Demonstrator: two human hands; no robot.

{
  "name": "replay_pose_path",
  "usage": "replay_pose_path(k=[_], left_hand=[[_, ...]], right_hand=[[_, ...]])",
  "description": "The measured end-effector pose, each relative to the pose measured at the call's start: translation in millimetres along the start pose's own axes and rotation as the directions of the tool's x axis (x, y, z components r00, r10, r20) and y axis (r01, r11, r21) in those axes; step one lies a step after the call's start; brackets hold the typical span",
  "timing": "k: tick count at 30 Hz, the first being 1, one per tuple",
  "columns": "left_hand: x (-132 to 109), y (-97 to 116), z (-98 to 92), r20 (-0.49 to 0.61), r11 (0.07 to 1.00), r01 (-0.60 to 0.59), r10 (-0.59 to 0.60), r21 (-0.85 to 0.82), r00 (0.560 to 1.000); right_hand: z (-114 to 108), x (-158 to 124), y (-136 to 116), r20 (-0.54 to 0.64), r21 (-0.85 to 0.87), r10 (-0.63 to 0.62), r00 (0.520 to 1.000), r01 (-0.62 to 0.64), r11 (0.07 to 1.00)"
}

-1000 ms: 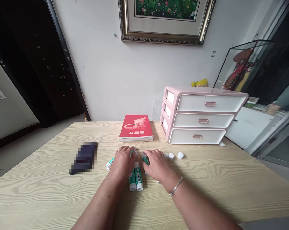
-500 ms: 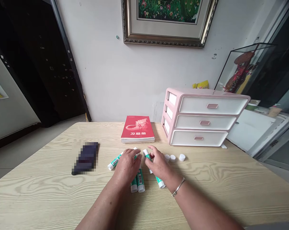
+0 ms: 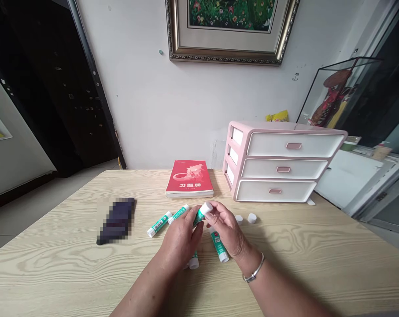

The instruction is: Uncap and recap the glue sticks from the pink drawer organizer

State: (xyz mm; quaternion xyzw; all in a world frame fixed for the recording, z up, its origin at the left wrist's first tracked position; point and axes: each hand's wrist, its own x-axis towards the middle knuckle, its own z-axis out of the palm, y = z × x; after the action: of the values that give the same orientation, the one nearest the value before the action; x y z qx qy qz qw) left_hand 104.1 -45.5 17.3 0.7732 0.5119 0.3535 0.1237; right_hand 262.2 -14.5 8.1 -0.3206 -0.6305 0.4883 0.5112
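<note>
My left hand (image 3: 182, 235) is wrapped round a green-and-white glue stick (image 3: 200, 214), raised and tilted over the table with its white end up. The thumb and fingers of my right hand (image 3: 226, 226) close on that white cap (image 3: 206, 208). Under my right hand lies another glue stick (image 3: 219, 247). To the left of my left hand are two more, a glue stick (image 3: 159, 224) and a glue stick (image 3: 179, 214). Partly hidden below my left hand, a glue stick (image 3: 194, 260) shows its white end, with a second beside it.
White caps (image 3: 252, 218) lie on the wooden table (image 3: 70, 273) right of my right hand. A red book (image 3: 190, 178) is at the back edge, beside a pink-and-white drawer unit (image 3: 282, 167). A dark, pixelated item (image 3: 116, 220) lies at left.
A glue stick has been lifted off the table and is now between both hands. My right hand has closed on its white end, and my left hand has tightened round its body.
</note>
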Motion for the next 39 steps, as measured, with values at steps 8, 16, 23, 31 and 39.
replay_pose_path(k=[8, 16, 23, 31, 39], left_hand=[[-6, -2, 16.7, 0.128, 0.958, -0.051, 0.016, 0.281, 0.992], [-6, 16, 2.9, 0.261, 0.997, 0.066, -0.057, -0.026, 0.964], [-11, 18, -13.7, 0.481, 0.774, 0.378, -0.11, -0.507, 0.87], [7, -15, -12.3, -0.057, 0.971, 0.174, -0.185, -0.161, 0.981], [27, -60, -19.5, -0.231, 0.84, 0.392, -0.325, 0.374, 0.917]], right_hand=[[-3, 2, 5, -0.121, -0.338, -0.043, 0.992, -0.001, 0.941], [-3, 0, 2, -0.116, -0.303, -0.017, 0.993, -0.019, 0.953], [-39, 8, 5, -0.28, -0.27, -0.09, 0.956, 0.012, 0.963], [-50, 17, -5, -0.485, -0.479, -0.226, 0.845, -0.041, 0.877], [-50, 17, 6, -0.482, -0.491, -0.203, 0.853, -0.071, 0.868]])
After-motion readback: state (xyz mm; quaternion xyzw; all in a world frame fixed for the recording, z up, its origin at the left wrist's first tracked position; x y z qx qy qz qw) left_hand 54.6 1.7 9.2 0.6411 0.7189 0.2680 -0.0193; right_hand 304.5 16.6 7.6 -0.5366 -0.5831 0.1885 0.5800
